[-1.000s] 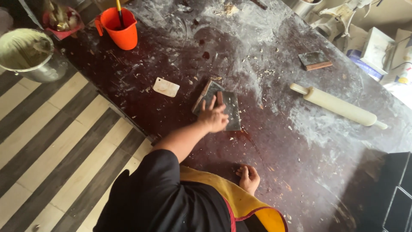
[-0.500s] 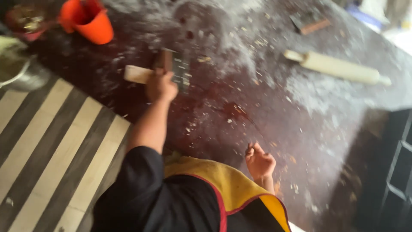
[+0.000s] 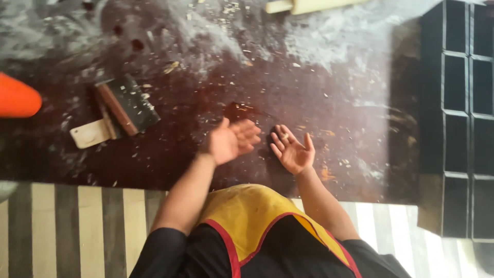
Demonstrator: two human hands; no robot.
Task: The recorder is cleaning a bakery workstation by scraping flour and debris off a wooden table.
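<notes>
Left hand (image 3: pixel 232 141): off the scraper now, fingers spread, holding nothing.
Right hand (image 3: pixel 292 151): lifted off the bench (image 3: pixel 288 82), palm up, empty.
Scraper (image 3: pixel 125 104): lying well left of both hands, beside a pale card (image 3: pixel 90 134).
Cut off: rolling pin (image 3: pixel 309 5) and orange cup (image 3: pixel 18 97).

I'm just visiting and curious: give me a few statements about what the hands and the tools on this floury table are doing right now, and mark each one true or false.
1. Both hands are empty. True: the left hand and right hand are open, palms up.
2. The left hand grips the scraper. False: the scraper lies on the table, apart from both hands.
3. A rolling pin lies at the table's far edge. True: the rolling pin is partly out of view.
4. The table is spotless. False: flour and crumbs cover it.
</notes>
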